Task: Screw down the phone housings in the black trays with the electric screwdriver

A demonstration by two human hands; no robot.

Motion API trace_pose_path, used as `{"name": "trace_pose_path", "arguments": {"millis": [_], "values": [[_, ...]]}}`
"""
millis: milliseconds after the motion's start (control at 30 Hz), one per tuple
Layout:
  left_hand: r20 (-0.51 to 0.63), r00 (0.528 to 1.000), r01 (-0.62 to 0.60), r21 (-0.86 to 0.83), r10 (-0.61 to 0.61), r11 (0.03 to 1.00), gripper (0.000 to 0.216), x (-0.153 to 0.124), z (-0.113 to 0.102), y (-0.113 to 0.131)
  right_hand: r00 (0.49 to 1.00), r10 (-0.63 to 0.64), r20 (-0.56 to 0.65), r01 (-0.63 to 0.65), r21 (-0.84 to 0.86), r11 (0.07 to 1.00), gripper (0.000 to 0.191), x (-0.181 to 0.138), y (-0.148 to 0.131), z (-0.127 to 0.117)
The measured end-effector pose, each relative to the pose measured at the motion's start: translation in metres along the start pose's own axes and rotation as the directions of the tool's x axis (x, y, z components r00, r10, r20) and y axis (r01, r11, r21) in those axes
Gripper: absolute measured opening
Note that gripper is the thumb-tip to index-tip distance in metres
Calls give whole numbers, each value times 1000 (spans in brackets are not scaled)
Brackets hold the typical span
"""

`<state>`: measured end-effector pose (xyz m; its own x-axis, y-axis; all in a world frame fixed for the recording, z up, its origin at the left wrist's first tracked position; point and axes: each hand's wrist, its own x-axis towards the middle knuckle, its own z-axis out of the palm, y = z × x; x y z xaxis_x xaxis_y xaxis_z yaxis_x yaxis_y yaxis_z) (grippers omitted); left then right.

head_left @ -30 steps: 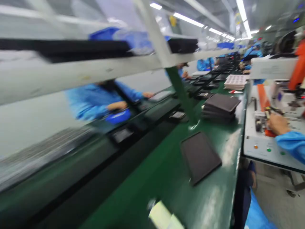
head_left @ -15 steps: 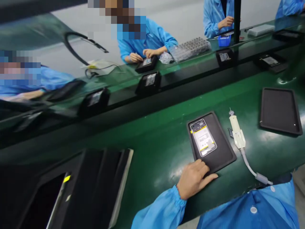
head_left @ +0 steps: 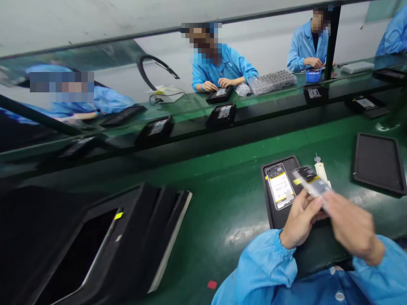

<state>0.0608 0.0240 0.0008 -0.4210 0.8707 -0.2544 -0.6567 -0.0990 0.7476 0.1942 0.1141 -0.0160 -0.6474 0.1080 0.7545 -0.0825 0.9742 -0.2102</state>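
Pinching a blurred part (head_left: pixel 313 183) between both hands, left hand (head_left: pixel 300 220) and right hand (head_left: pixel 351 226) hover at lower right over the tray (head_left: pixel 275 218) holding a phone (head_left: pixel 280 191); a slip could drop it onto the phone.

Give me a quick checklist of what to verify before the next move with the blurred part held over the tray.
1. Both hands on the part: ok, left hand and right hand meet around it.
2. Part identity: cannot tell, it is motion-blurred; dark with a yellow mark.
3. Phone seated in the tray: ok, it lies flat, open side up.
4. Dispenser out of the way: ok, it lies on the bench beside the tray, partly hidden behind the part.
5. Spare tray free: ok, nothing lies in it.
6. Part clear of the phone: cannot tell.
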Motion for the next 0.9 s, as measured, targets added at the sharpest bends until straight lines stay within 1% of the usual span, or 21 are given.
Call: {"name": "trace_pose_path", "arguments": {"millis": [33,67,100,133,167,233,267,300,367,400,433,467,533,600,667,700,767,800,833,900], "values": [[-93,994,-58,-22,56,998,57,4,-3,0,996,-28,81,28,8,1000,39,8,-4,5],[-181,978,-109,-35,101,993,52,8,-8,3,984,-37,177,33,27,999,41,15,-7,9],[-246,961,-143,-47,127,989,50,12,-15,6,965,-22,261,10,49,999,42,19,-6,12],[-278,952,-154,-63,131,986,52,15,-23,11,949,17,315,-41,69,997,44,22,-2,14],[-287,950,-149,-78,121,986,54,17,-31,16,944,73,322,-108,91,990,45,23,4,14],[-291,952,-132,-92,100,987,56,20,-45,24,941,225,251,-266,144,953,39,22,19,15],[-291,952,-127,-91,96,988,56,20,-50,26,919,321,227,-364,183,913,34,21,27,16],[-291,952,-127,-85,97,988,57,21,-54,28,879,417,232,-467,237,852,31,20,33,18],[-282,953,-132,-72,107,989,59,22,-57,30,760,561,329,-650,353,673,34,20,40,24],[-273,956,-131,-64,109,989,60,22,-57,31,698,600,390,-716,392,578,38,22,41,29],[-261,959,-125,-54,107,991,60,23,-58,31,648,622,440,-760,417,498,43,25,42,33],[-248,963,-117,-42,103,992,60,24,-58,32,615,632,471,-786,432,442,48,30,42,37],[-219,971,-106,-15,100,994,61,25,-58,33,579,645,499,-810,442,386,54,43,42,45],[-175,979,-99,21,101,995,63,26,-56,33,571,648,504,-814,448,369,61,60,42,51],[-110,987,-106,92,116,990,62,27,-52,30,584,642,496,-806,443,391,73,77,41,57],[-76,988,-123,155,135,980,60,28,-48,27,604,635,482,-794,428,431,80,85,39,61],[-33,980,-179,291,197,940,51,30,-39,22,662,604,443,-749,368,551,93,96,36,68],[-21,973,-207,365,231,908,46,31,-35,20,691,587,422,-720,330,611,93,100,34,72],[-13,966,-227,431,257,874,41,31,-31,19,714,576,398,-694,294,657,89,102,33,75],[4,960,-243,513,281,824,37,28,-28,20,735,580,351,-671,252,697,74,104,32,81]]}}
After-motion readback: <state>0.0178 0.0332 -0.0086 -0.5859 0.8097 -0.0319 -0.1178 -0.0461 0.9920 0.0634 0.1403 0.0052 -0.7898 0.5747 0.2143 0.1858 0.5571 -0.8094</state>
